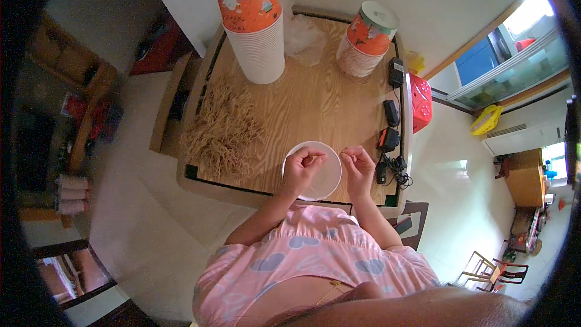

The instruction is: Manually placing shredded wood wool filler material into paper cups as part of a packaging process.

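Note:
A round white paper tub (328,180) stands at the near edge of the wooden table, its mouth facing up. Over its left side is my left hand (302,166), thumb and fingers pinched together. My right hand (359,168) is just past the tub's right rim, also closed in a pinch. What the fingertips hold, if anything, is too small to make out. A loose heap of brown, dried-looking thin strands (224,130) lies left of my hands.
A tall stack of upside-down orange and white paper tubs (257,42) stands at the back left, a shorter stack (366,39) at the back right. Clear plastic (304,39) lies between them. Black adapters and cables (390,139) line the right edge, beside a red plastic stool (420,103).

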`<state>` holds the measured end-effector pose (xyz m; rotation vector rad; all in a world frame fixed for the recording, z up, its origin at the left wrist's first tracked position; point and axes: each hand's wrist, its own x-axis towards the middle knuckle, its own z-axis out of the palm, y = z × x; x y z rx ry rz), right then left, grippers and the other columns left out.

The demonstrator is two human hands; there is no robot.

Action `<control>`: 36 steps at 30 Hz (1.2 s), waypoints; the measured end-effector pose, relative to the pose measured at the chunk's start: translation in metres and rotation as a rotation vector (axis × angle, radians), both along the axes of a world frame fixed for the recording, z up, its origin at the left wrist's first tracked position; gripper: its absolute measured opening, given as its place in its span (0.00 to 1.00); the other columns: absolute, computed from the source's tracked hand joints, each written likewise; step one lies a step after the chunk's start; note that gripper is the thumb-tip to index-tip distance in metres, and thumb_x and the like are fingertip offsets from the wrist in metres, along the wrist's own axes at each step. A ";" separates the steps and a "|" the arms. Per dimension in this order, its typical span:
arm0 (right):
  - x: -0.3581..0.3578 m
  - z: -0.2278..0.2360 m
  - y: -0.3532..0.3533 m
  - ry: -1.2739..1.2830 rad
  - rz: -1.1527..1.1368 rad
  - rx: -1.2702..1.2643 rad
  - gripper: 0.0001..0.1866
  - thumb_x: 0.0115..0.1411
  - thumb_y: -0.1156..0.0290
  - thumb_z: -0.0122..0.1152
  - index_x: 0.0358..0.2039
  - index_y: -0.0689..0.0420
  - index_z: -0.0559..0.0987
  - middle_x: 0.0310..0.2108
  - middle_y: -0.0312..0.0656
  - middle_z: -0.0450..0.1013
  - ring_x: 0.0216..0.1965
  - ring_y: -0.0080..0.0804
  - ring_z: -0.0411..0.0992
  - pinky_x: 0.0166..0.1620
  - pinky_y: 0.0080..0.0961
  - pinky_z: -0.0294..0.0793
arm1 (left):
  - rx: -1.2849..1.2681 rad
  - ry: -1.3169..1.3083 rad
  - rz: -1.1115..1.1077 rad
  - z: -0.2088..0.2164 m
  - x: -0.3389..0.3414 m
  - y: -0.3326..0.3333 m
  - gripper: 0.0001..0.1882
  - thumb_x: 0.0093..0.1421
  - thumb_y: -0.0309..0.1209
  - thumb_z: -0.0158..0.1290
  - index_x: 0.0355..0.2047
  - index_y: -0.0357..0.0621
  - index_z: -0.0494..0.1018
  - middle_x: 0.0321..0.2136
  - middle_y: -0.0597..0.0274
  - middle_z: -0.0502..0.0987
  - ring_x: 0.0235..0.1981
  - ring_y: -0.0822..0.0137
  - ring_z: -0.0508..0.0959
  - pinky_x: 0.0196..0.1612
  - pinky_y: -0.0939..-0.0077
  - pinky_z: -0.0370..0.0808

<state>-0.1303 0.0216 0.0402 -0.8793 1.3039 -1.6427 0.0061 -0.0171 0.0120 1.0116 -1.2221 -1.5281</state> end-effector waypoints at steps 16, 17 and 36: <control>-0.013 -0.013 -0.024 0.028 0.584 0.082 0.17 0.49 0.79 0.60 0.40 0.60 0.70 0.38 0.37 0.70 0.39 0.25 0.68 0.44 0.21 0.67 | 0.333 0.324 -0.203 0.023 0.007 -0.001 0.23 0.63 0.45 0.36 0.52 0.43 0.55 0.11 0.75 0.51 0.09 0.83 0.51 0.11 0.88 0.47; -0.016 -0.018 -0.024 0.028 0.584 0.082 0.17 0.49 0.79 0.60 0.40 0.60 0.70 0.38 0.37 0.70 0.39 0.25 0.68 0.44 0.21 0.67 | 0.339 0.341 -0.210 0.021 0.008 -0.002 0.24 0.62 0.44 0.37 0.52 0.43 0.55 0.11 0.75 0.53 0.09 0.83 0.52 0.11 0.88 0.48; -0.010 0.003 -0.023 0.744 0.540 -0.028 0.04 0.54 0.76 0.52 0.28 0.63 0.74 0.25 0.46 0.69 0.28 0.43 0.69 0.32 0.29 0.68 | -0.001 -0.037 0.022 -0.022 0.010 0.004 0.06 0.52 0.26 0.55 0.31 0.37 0.74 0.21 0.68 0.75 0.23 0.82 0.72 0.26 0.89 0.68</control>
